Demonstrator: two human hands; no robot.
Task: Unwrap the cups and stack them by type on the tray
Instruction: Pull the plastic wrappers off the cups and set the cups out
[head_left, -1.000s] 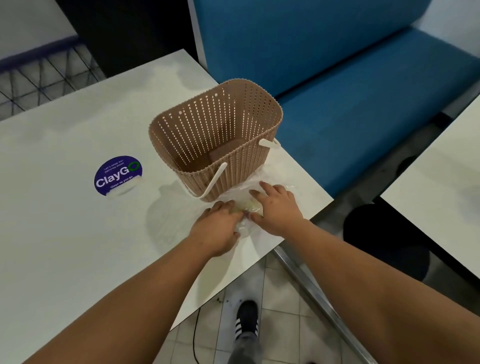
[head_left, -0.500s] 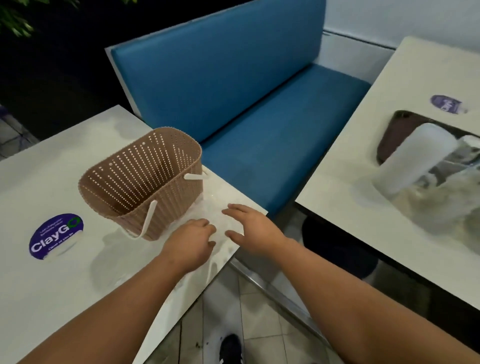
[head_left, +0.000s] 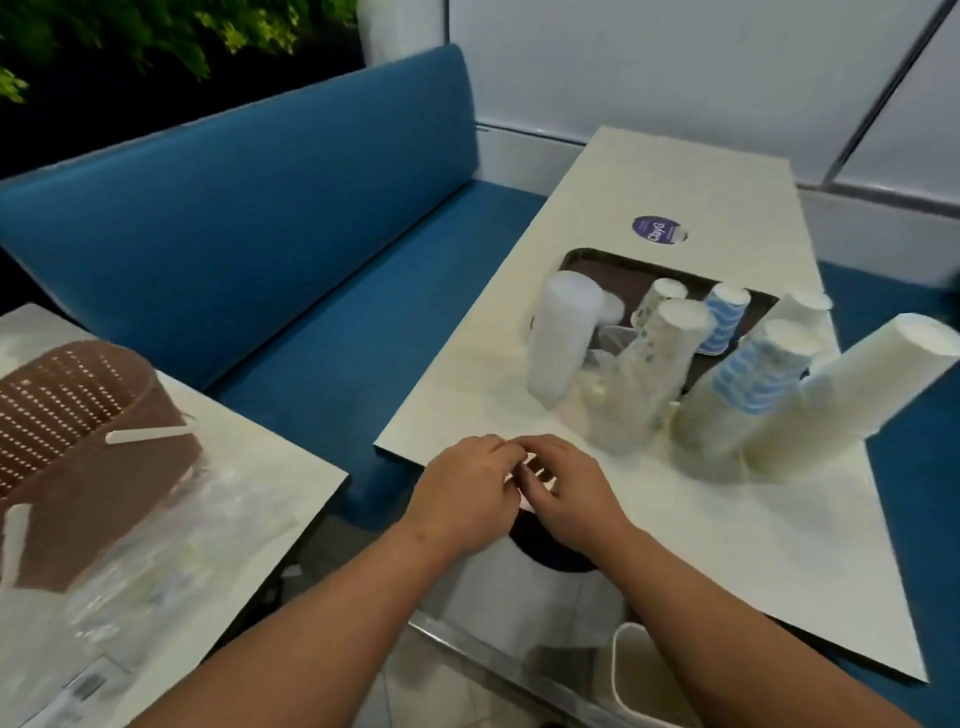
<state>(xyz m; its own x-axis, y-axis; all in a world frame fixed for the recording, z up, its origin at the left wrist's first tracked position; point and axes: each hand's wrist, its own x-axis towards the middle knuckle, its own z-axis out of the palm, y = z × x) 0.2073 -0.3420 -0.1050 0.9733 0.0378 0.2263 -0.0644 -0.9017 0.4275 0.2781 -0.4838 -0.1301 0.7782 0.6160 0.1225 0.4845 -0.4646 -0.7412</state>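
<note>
Two hands meet over the near edge of my bench (head_left: 727, 519) in the head view: left hand (head_left: 467, 493) and right hand (head_left: 566, 493), fingers curled together, can't tell if they're holding anything. Wrapped cup stacks (head_left: 644, 374) stand just beyond, beside the tray (head_left: 623, 270). Basket (head_left: 78, 431) sits far left.

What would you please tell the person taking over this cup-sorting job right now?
Hands: the left hand and right hand meet over the near edge of the white table, fingers curled; whether they hold anything is unclear.
Things: wrapped sleeves stand before the dark brown tray: plain white foam cups, leaf-print paper cups, blue-wave paper cups, tall white paper cups.
Done: short leaf-print, blue-wave and white stacks sit on or near the tray.
Left: unwrap the sleeves and stack them by type.
</note>
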